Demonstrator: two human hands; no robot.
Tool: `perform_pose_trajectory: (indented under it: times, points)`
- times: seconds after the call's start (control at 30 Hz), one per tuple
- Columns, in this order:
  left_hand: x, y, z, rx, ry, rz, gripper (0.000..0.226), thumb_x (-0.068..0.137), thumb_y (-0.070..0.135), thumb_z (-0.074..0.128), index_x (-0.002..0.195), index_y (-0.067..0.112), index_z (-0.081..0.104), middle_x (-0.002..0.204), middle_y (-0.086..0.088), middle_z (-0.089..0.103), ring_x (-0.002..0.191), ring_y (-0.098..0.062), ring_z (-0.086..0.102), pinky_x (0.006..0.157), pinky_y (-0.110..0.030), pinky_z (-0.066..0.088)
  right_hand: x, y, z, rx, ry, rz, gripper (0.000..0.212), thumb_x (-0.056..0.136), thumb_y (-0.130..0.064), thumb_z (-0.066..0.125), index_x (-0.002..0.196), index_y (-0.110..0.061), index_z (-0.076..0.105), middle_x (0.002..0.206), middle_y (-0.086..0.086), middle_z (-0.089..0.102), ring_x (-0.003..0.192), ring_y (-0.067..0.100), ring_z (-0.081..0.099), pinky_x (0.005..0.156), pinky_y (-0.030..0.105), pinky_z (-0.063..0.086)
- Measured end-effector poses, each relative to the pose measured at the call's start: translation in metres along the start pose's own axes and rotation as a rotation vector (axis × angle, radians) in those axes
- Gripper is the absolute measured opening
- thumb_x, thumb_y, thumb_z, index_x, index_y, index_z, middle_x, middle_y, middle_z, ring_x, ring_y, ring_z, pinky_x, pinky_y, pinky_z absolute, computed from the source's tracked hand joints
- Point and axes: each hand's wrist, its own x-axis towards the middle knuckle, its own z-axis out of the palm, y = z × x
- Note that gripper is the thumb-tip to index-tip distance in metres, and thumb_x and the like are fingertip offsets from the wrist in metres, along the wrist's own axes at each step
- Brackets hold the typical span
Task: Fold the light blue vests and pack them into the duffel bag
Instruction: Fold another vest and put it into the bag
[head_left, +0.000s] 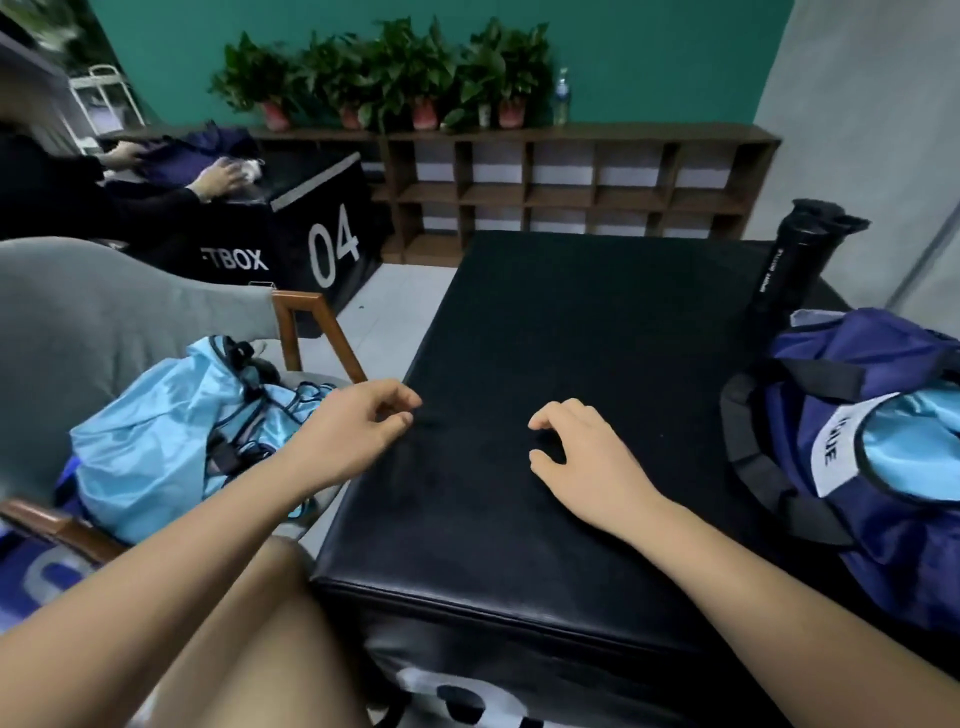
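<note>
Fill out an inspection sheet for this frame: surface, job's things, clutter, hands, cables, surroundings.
Surface: black padded box, matte top.
Job's things: light blue vests heaped unfolded on the chair at the left; navy duffel bag open at the right, with a packed vest showing inside.
Clutter: black sport bottle stands at the box's far right corner.
Hands: left hand and right hand over the box, fingers loosely curled, holding nothing.
Cables: nothing seen.
Surroundings: another person's hands on dark fabric atop a box marked 04; wooden shelf with potted plants and a water bottle.
</note>
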Motion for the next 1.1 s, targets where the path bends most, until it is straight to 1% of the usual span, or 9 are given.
perform_pose_trajectory:
  times: [0.17, 0.3, 0.4, 0.5, 0.63, 0.77, 0.87, 0.97, 1.1]
  points:
    - [-0.008, -0.067, -0.020, 0.011, 0.050, -0.136, 0.015, 0.098, 0.019, 0.070, 0.106, 0.031, 0.073, 0.098, 0.016, 0.076, 0.096, -0.002, 0.068, 0.085, -0.030, 0.051, 0.008, -0.008, 0.039, -0.056, 0.025, -0.022, 0.021, 0.102, -0.035, 0.061, 0.122, -0.031, 0.059, 0.124, -0.017, 0.054, 0.116, 0.011, 0.049, 0.107, 0.032, 0.034]
    - [-0.002, -0.119, -0.034, 0.130, 0.074, -0.210, 0.017, 0.094, 0.018, 0.073, 0.108, 0.027, 0.073, 0.101, 0.008, 0.076, 0.095, -0.017, 0.070, 0.083, -0.032, 0.049, 0.011, -0.011, 0.048, -0.101, 0.053, -0.032, 0.015, 0.104, -0.036, 0.057, 0.119, -0.033, 0.058, 0.123, -0.019, 0.053, 0.114, 0.010, 0.048, 0.106, 0.032, 0.034]
    - [0.011, -0.161, -0.047, 0.264, 0.110, -0.262, 0.030, 0.088, 0.014, 0.078, 0.118, 0.018, 0.074, 0.111, -0.003, 0.075, 0.103, -0.028, 0.070, 0.084, -0.034, 0.049, 0.008, -0.007, 0.051, -0.144, 0.067, -0.053, 0.015, 0.105, -0.037, 0.053, 0.119, -0.033, 0.056, 0.122, -0.021, 0.051, 0.113, 0.007, 0.047, 0.106, 0.032, 0.035]
    - [0.021, -0.205, -0.062, 0.358, 0.165, -0.335, 0.045, 0.083, 0.021, 0.083, 0.124, 0.017, 0.066, 0.114, -0.014, 0.064, 0.105, -0.039, 0.065, 0.086, -0.043, 0.053, 0.007, -0.005, 0.054, -0.168, 0.077, -0.055, 0.016, 0.105, -0.038, 0.051, 0.119, -0.033, 0.056, 0.122, -0.022, 0.051, 0.113, 0.008, 0.048, 0.105, 0.032, 0.035]
    - [0.026, -0.248, -0.076, 0.403, 0.274, -0.446, 0.057, 0.079, 0.018, 0.083, 0.130, 0.013, 0.057, 0.119, -0.021, 0.053, 0.108, -0.047, 0.058, 0.084, -0.053, 0.053, 0.007, -0.005, 0.056, -0.189, 0.093, -0.054, 0.016, 0.105, -0.038, 0.050, 0.119, -0.033, 0.055, 0.121, -0.023, 0.052, 0.113, 0.007, 0.048, 0.105, 0.031, 0.036]
    - [0.026, -0.264, -0.084, 0.386, 0.319, -0.522, 0.039, 0.087, 0.031, 0.080, 0.119, 0.016, 0.063, 0.123, -0.016, 0.054, 0.098, -0.040, 0.061, 0.079, -0.048, 0.054, 0.008, -0.003, 0.058, -0.191, 0.107, -0.055, 0.016, 0.104, -0.038, 0.052, 0.118, -0.033, 0.056, 0.121, -0.023, 0.053, 0.112, 0.007, 0.049, 0.103, 0.031, 0.035]
    - [0.031, -0.264, -0.092, 0.357, 0.381, -0.510, 0.016, 0.091, 0.024, 0.070, 0.103, 0.014, 0.073, 0.111, -0.018, 0.069, 0.095, -0.041, 0.064, 0.079, -0.044, 0.052, 0.009, -0.003, 0.059, -0.187, 0.115, -0.055, 0.014, 0.104, -0.037, 0.053, 0.117, -0.033, 0.056, 0.120, -0.024, 0.053, 0.112, 0.008, 0.049, 0.102, 0.032, 0.037]
    - [0.031, -0.255, -0.104, 0.248, 0.450, -0.541, 0.013, 0.093, 0.020, 0.062, 0.098, 0.016, 0.073, 0.093, -0.011, 0.074, 0.089, -0.037, 0.063, 0.077, -0.040, 0.051, 0.008, -0.002, 0.059, -0.179, 0.126, -0.056, 0.012, 0.103, -0.037, 0.054, 0.115, -0.034, 0.055, 0.118, -0.024, 0.053, 0.109, 0.008, 0.049, 0.100, 0.033, 0.038]
    - [0.028, -0.245, -0.128, 0.112, 0.549, -0.575, 0.017, 0.098, 0.028, 0.063, 0.097, 0.013, 0.070, 0.088, -0.012, 0.072, 0.090, -0.035, 0.063, 0.076, -0.038, 0.049, 0.008, -0.001, 0.060, -0.188, 0.129, -0.059, 0.011, 0.103, -0.038, 0.052, 0.114, -0.036, 0.054, 0.116, -0.025, 0.052, 0.108, 0.009, 0.049, 0.098, 0.032, 0.038]
